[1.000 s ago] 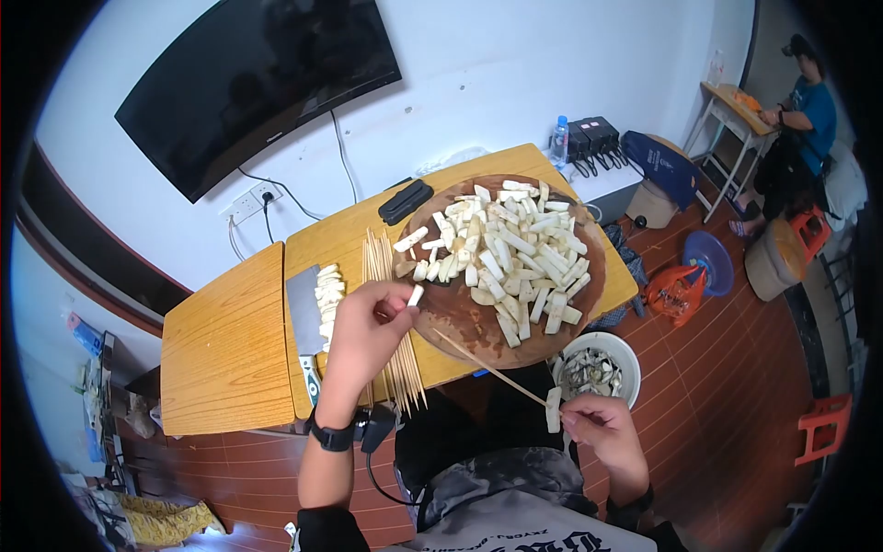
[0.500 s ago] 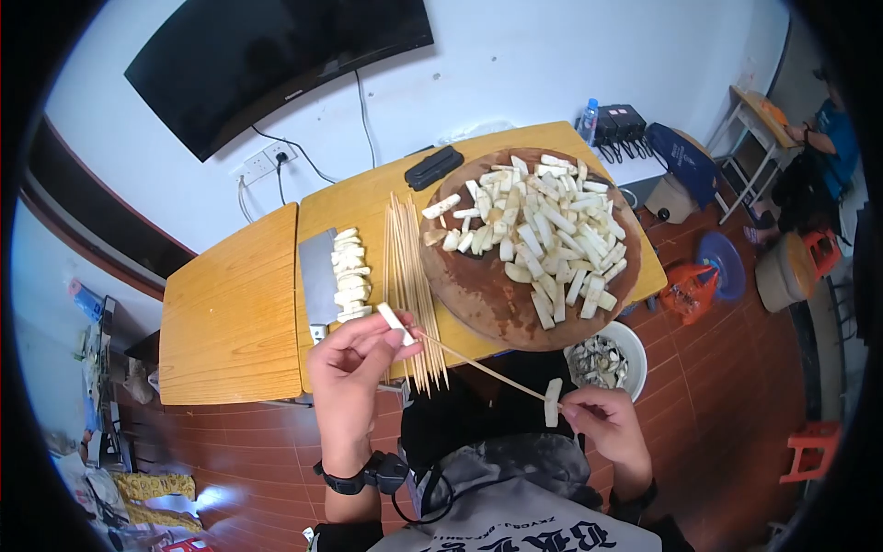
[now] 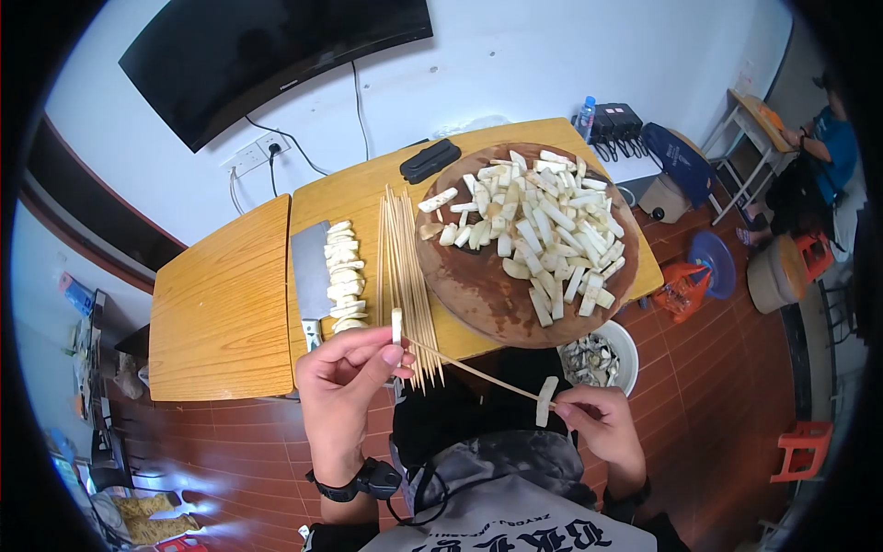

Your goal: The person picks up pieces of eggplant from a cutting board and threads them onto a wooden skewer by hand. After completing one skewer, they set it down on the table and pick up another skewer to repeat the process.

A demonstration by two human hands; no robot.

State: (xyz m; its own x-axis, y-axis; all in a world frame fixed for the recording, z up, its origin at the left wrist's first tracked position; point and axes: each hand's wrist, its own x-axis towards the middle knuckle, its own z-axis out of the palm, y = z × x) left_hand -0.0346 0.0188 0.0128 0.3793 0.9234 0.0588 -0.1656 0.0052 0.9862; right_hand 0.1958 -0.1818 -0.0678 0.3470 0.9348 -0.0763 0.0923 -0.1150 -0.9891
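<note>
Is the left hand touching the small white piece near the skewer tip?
Touching. The head view shows the left hand pinching the white piece between thumb and forefinger.

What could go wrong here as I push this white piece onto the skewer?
The skewer tip sits right by the left hand pinching the white piece; a slip could prick a finger. The thin piece may split if pierced off-centre. The loose skewers reach the table edge beside that hand; a bump could scatter them.
</note>
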